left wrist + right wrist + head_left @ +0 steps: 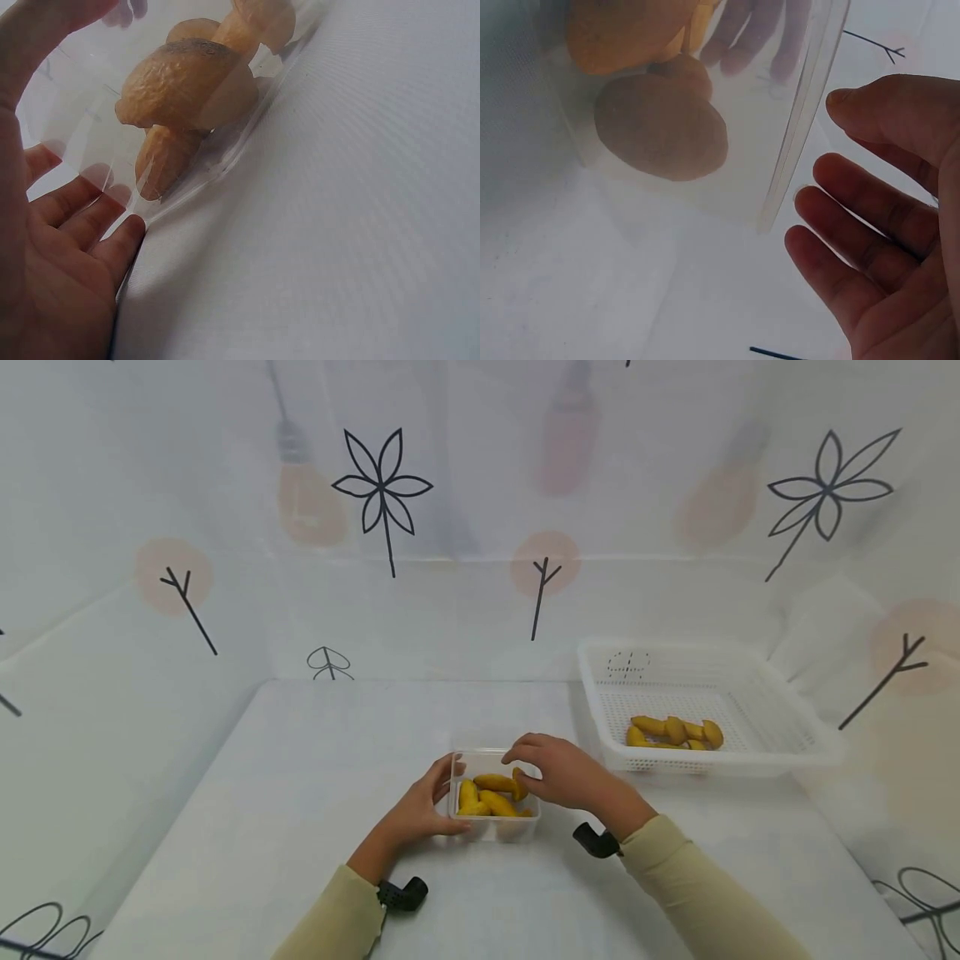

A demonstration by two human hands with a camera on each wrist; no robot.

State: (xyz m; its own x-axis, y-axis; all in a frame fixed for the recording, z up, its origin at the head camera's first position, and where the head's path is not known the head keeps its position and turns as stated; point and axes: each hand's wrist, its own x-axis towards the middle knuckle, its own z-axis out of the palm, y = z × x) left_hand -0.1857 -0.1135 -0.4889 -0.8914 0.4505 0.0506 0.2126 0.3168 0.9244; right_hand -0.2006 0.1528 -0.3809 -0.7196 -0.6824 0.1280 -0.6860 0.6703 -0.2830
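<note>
Within left hand [418, 810], clear tub [489, 830]

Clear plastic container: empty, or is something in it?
Not empty: the head view shows yellow mushrooms inside the clear plastic container, and both wrist views show some through its walls.

No readable text, no legible labels, brands, numbers or signs in any view
</note>
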